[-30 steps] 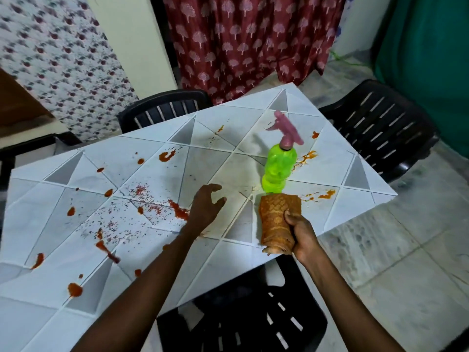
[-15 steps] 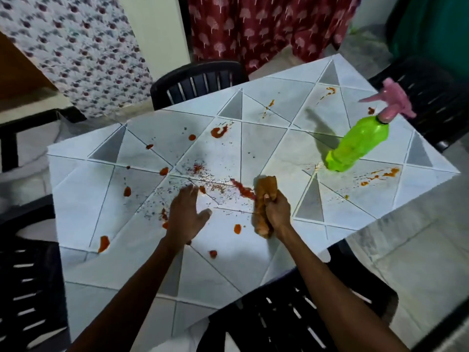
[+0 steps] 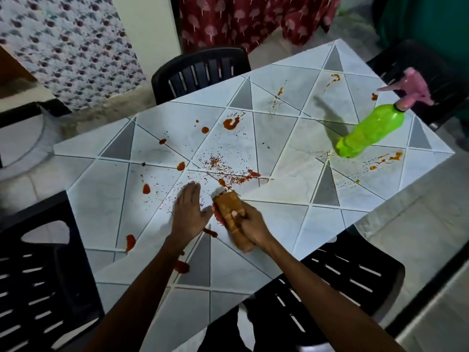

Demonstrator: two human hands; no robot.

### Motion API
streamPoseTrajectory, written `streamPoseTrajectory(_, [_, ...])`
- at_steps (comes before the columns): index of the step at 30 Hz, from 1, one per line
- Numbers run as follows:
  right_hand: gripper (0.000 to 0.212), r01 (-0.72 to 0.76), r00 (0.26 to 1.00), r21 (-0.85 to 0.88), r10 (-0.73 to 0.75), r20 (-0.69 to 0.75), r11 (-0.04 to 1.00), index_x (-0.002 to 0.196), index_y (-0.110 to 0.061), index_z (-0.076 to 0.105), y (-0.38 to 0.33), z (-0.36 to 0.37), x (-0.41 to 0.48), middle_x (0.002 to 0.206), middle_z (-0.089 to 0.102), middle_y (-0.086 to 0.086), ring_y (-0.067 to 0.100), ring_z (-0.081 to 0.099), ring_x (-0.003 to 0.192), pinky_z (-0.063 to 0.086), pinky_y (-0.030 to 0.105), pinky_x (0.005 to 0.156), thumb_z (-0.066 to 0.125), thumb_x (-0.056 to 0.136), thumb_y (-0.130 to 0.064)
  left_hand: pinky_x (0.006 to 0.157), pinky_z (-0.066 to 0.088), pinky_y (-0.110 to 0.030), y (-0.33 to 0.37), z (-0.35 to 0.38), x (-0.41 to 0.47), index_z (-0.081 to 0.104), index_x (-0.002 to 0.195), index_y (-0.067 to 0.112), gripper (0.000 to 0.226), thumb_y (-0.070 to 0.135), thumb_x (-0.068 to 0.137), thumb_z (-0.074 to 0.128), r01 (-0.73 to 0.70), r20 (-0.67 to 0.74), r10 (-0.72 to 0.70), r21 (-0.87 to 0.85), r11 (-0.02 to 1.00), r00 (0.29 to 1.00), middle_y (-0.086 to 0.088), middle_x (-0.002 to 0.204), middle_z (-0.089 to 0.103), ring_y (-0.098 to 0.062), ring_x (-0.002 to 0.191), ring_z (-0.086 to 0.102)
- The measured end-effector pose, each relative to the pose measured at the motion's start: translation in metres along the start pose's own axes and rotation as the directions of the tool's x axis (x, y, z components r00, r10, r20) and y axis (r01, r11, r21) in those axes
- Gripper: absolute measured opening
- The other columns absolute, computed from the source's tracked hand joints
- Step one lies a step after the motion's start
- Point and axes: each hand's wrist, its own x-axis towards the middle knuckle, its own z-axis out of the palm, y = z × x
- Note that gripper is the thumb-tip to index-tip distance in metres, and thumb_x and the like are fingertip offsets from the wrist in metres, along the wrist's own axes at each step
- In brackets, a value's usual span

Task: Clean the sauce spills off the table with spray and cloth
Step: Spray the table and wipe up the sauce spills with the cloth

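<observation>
Tiled tabletop (image 3: 279, 224), grey/white triangle pattern, black plastic chairs (image 3: 200, 69) around it, red patterned curtain (image 3: 253, 19) behind. Sauce spills (image 3: 231, 123): red blots and fine speckle across the tabletop's middle and left half, plus orange streaks near the right edge and far right corner. Right hand (image 3: 253, 227) is wrapped around the rolled orange-brown cloth (image 3: 232, 212), which lies on the tabletop mid-way along the near edge, with a red smear at its left side. Left hand (image 3: 189, 212) is flat, palm down, fingers straight, just beside the cloth. Green spray bottle (image 3: 370, 130) with a pink trigger head stands on its base near the right edge, well apart from both hands.
</observation>
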Motion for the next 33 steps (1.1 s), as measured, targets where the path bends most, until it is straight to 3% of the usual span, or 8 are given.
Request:
streamPoseTrajectory(4, [0.019, -0.004, 0.992, 0.142, 0.021, -0.121, 0.99, 0.118, -0.018, 0.064, 0.003, -0.039, -0.002, 0.102, 0.071, 0.002, 0.019, 0.066, 0.091, 0.054, 0.024, 0.079, 0.058, 0.1, -0.014, 0.117, 0.025, -0.051, 0.002, -0.001, -0.001, 0.032, 0.151, 0.009, 0.079, 0.047, 0.088, 0.063, -0.008, 0.016, 0.008, 0.013, 1.0, 1.0, -0.012, 0.159, 0.028, -0.032, 0.148, 0.022])
streamPoseTrajectory(7, [0.011, -0.024, 0.977, 0.272, 0.081, -0.199, 0.962, 0.109, -0.017, 0.066, 0.002, -0.081, -0.003, 0.097, 0.072, 0.006, 0.025, 0.067, 0.089, 0.058, 0.042, 0.084, 0.06, 0.1, -0.015, 0.117, 0.025, -0.05, 0.002, 0.001, -0.001, 0.033, 0.151, 0.008, 0.079, 0.047, 0.088, 0.062, -0.006, 0.018, 0.006, 0.035, 0.999, 1.0, -0.013, 0.159, 0.028, -0.031, 0.149, 0.022])
streamPoseTrajectory(9, [0.01, -0.022, 0.958, 0.318, 0.112, -0.266, 0.948, 0.106, -0.017, 0.066, 0.004, -0.109, -0.001, 0.096, 0.072, 0.006, 0.025, 0.067, 0.087, 0.058, 0.043, 0.083, 0.059, 0.1, -0.013, 0.118, 0.023, -0.049, 0.004, 0.002, -0.002, 0.031, 0.152, 0.009, 0.079, 0.048, 0.089, 0.062, 0.006, 0.022, -0.007, 0.028, 1.0, 1.0, -0.012, 0.16, 0.025, -0.03, 0.149, 0.02])
streamPoseTrajectory(12, [0.01, 0.007, 0.905, 0.305, 0.124, -0.408, 0.952, 0.103, -0.017, 0.066, 0.014, -0.147, 0.011, 0.092, 0.07, 0.002, 0.023, 0.065, 0.086, 0.055, 0.034, 0.079, 0.059, 0.1, -0.011, 0.118, 0.023, -0.049, 0.006, 0.001, -0.003, 0.03, 0.152, 0.009, 0.079, 0.05, 0.092, 0.059, 0.02, 0.016, -0.019, -0.002, 1.0, 1.0, -0.012, 0.161, 0.024, -0.031, 0.15, 0.019])
streamPoseTrajectory(18, [0.029, -0.033, 0.845, 0.089, 0.075, -0.529, 0.996, 0.127, -0.01, 0.064, 0.03, -0.172, 0.063, 0.122, 0.068, 0.015, 0.034, 0.063, 0.113, 0.05, 0.046, 0.1, 0.057, 0.099, -0.017, 0.116, 0.029, -0.048, 0.01, -0.007, 0.008, 0.039, 0.148, 0.006, 0.068, 0.042, 0.094, 0.06, 0.03, -0.083, -0.03, 0.002, 1.0, 0.996, -0.014, 0.156, 0.034, -0.031, 0.146, 0.029])
streamPoseTrajectory(24, [0.023, -0.029, 0.933, -0.171, -0.035, -0.357, 0.985, 0.115, -0.017, 0.065, -0.005, -0.123, 0.108, 0.106, 0.072, 0.012, 0.035, 0.067, 0.098, 0.052, 0.04, 0.082, 0.057, 0.094, -0.022, 0.114, 0.033, -0.052, -0.004, -0.019, 0.036, 0.045, 0.144, 0.004, 0.063, 0.037, 0.093, 0.063, 0.048, -0.172, -0.043, 0.026, 0.999, 0.984, -0.016, 0.154, 0.037, -0.035, 0.144, 0.033])
streamPoseTrajectory(28, [0.013, 0.075, 0.969, -0.294, -0.14, -0.205, 0.953, 0.106, -0.014, 0.063, -0.039, -0.069, 0.122, 0.086, 0.069, -0.001, 0.025, 0.066, 0.079, 0.045, 0.026, 0.064, 0.055, 0.097, -0.017, 0.117, 0.03, -0.049, -0.02, -0.023, 0.054, 0.041, 0.147, 0.004, 0.066, 0.036, 0.093, 0.062, 0.04, -0.162, -0.036, 0.021, 0.999, 0.986, -0.015, 0.155, 0.038, -0.033, 0.144, 0.032])
streamPoseTrajectory(33, [0.03, 0.198, 0.978, -0.387, -0.206, 0.019, 0.901, 0.128, -0.01, 0.058, -0.059, 0.002, 0.114, 0.112, 0.064, 0.009, 0.022, 0.063, 0.093, 0.045, 0.027, 0.069, 0.053, 0.099, -0.016, 0.115, 0.031, -0.054, -0.04, -0.027, 0.053, 0.039, 0.146, 0.008, 0.066, 0.038, 0.091, 0.06, 0.087, -0.177, -0.094, -0.047, 0.995, 0.98, -0.017, 0.153, 0.038, -0.034, 0.143, 0.032])
